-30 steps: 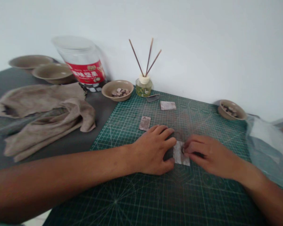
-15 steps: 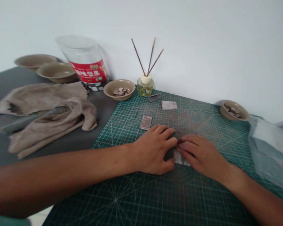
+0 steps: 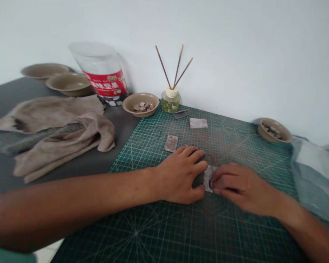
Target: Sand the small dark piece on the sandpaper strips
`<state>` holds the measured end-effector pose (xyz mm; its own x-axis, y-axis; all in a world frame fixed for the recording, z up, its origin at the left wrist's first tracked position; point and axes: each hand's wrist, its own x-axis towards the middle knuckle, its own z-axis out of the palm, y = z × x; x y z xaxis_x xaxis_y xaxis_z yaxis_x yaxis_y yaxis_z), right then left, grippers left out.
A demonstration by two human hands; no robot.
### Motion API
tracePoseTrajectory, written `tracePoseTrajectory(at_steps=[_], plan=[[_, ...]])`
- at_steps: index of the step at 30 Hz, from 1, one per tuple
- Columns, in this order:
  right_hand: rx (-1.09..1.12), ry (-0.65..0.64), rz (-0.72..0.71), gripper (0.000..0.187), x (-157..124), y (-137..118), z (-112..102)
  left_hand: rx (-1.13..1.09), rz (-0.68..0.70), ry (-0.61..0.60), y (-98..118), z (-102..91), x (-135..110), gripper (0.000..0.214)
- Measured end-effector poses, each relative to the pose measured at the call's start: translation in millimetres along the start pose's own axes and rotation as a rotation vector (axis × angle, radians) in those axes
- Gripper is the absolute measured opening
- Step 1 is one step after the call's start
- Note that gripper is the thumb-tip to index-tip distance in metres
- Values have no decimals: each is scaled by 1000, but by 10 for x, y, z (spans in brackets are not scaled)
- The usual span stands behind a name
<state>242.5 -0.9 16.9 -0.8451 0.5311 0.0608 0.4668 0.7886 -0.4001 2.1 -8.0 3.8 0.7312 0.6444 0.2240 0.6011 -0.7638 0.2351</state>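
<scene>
My left hand (image 3: 181, 175) rests on the green cutting mat (image 3: 235, 146), fingers curled, thumb and forefinger pinning the left edge of a small grey-pink abrasive sheet (image 3: 207, 176). Opposite it, my right hand (image 3: 241, 188) lies low on the same sheet. Its fingers are pressed together on something small that they hide. The fingertips of the two hands almost touch over the sheet.
Three more small sheets (image 3: 171, 143) (image 3: 198, 123) (image 3: 180, 114) lie farther back on the mat. By the wall are a bowl of small pieces (image 3: 142, 104), a reed diffuser (image 3: 170, 100) and a plastic jar (image 3: 102, 75). A crumpled cloth (image 3: 57, 131) and empty bowls (image 3: 70, 84) lie left. Another bowl (image 3: 274, 130) and a plastic bag (image 3: 315, 175) are at right.
My right hand slid left across the sheet until it met my left fingers, then drew back slightly to the right. My left hand stayed in place.
</scene>
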Motion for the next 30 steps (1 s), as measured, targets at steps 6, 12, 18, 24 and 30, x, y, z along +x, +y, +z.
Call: tracePoseTrajectory(at_steps=[6,12,18,24,30], plan=[[-141,57,104,16,10,2,-55,7,-12,12,-6,10,-2,43],[-90,18,58,16,5,-39,-59,9,2,2,0,9,1,42],[-37,-66,56,14,18,-20,-77,13,-5,-4,-3,-2,3,41],[-110,130,142,13,70,-23,-10,17,0,3,-9,-8,4,42],[-30,-20,32,13,60,-78,-35,7,5,-11,-1,-9,6,40]])
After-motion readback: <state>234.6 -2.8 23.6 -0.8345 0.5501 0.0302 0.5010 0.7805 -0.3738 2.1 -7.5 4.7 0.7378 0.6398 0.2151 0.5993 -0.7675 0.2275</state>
